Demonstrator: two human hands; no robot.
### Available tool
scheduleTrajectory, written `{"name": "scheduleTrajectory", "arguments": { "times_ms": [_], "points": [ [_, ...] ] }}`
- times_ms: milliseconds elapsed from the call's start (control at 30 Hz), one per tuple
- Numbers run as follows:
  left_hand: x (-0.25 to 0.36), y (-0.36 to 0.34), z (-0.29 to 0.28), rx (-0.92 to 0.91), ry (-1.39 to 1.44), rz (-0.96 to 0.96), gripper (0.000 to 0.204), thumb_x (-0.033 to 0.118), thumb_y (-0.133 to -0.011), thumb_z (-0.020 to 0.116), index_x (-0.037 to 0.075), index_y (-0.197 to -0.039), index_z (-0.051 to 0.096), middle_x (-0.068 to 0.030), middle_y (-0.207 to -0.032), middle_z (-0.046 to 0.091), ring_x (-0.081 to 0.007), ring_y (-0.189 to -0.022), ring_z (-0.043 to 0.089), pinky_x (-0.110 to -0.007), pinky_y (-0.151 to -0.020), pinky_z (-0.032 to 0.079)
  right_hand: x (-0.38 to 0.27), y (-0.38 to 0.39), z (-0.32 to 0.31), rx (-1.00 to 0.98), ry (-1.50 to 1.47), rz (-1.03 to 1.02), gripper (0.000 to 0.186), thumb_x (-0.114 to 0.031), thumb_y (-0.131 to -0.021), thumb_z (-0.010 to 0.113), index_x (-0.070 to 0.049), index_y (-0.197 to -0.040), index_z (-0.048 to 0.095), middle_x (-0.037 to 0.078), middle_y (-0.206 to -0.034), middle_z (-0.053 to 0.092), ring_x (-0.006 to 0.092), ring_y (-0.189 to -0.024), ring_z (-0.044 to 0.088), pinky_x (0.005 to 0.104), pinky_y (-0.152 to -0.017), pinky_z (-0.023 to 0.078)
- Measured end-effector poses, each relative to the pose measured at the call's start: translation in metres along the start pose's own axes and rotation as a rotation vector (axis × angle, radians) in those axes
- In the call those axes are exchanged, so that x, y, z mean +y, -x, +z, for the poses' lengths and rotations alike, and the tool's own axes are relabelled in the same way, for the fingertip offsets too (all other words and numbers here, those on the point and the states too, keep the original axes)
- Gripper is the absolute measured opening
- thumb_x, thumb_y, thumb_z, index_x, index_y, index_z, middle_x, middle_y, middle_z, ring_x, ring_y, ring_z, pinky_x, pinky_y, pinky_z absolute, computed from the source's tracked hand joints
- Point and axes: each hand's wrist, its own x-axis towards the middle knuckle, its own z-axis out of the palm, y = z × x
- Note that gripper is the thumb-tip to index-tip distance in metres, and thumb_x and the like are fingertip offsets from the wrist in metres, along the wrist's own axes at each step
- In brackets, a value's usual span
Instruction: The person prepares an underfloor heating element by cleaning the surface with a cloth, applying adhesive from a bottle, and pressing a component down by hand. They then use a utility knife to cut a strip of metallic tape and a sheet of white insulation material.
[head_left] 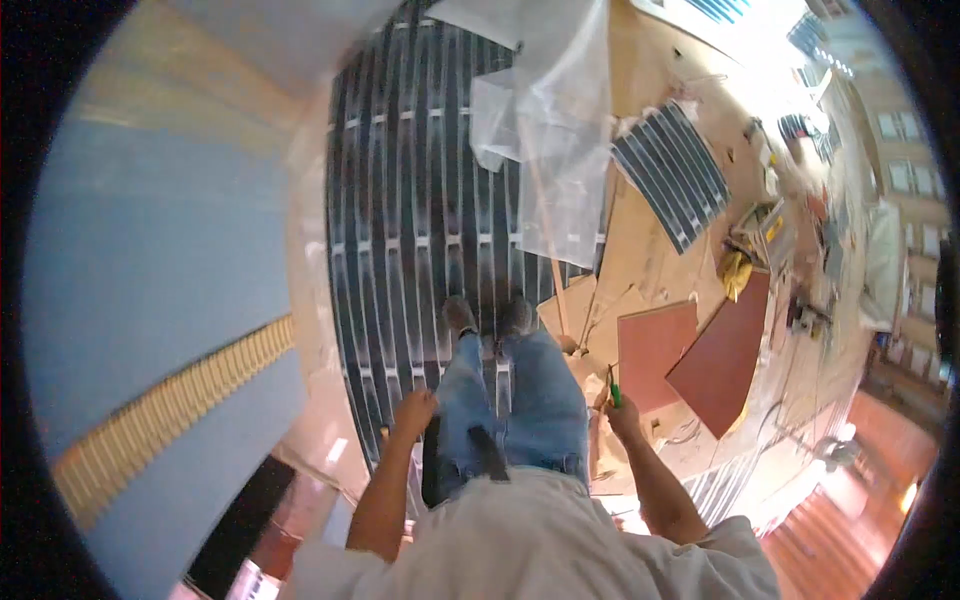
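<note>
My right hand is closed around a slim tool with a green handle; a thin dark part sticks up from it, too small to name exactly. On the other side of my legs, my left hand hangs with its fingers curled, and what they hold, if anything, is hidden. Beneath my shoes lies black film with pale stripes, spread over the floor. Right of my feet, a translucent plastic sheet overlaps the film. Two reddish-brown boards lie beyond my right hand.
A loose striped black piece rests on brown board flooring at the right. Near it are a yellow cloth or glove and scattered tools. A thin wooden strip runs beside the sheet. A blue-grey wall stands at the left.
</note>
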Motion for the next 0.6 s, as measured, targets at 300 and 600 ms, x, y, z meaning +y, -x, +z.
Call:
{"name": "scheduleTrajectory", "arguments": {
  "times_ms": [300,600],
  "points": [
    [0.018,-0.074,0.095,-0.372,-0.029,-0.285,0.079,0.061,-0.078,0.076,0.006,-0.133,0.061,-0.0237,-0.127,0.066,-0.0414,-0.121,0.061,-0.046,-0.099,0.051,-0.081,-0.328,0.149,-0.287,0.169,0.013,0.026,-0.028,-0.088,0.065,-0.004,-0.097,0.071,0.026,-0.096,0.070,0.0426,-0.093,0.069,0.0498,-0.079,0.054],
    [0.049,-0.164,0.153,-0.461,-0.143,-0.501,0.082,0.062,-0.077,0.076,0.004,-0.133,0.061,-0.0240,-0.129,0.064,-0.0417,-0.122,0.060,-0.047,-0.101,0.049,-0.035,-0.640,0.323,0.049,0.570,-0.400,0.025,-0.015,-0.086,0.064,-0.009,-0.107,0.075,0.028,-0.152,0.042,0.0470,-0.130,0.050,0.0503,-0.109,0.044]
  ]
}}
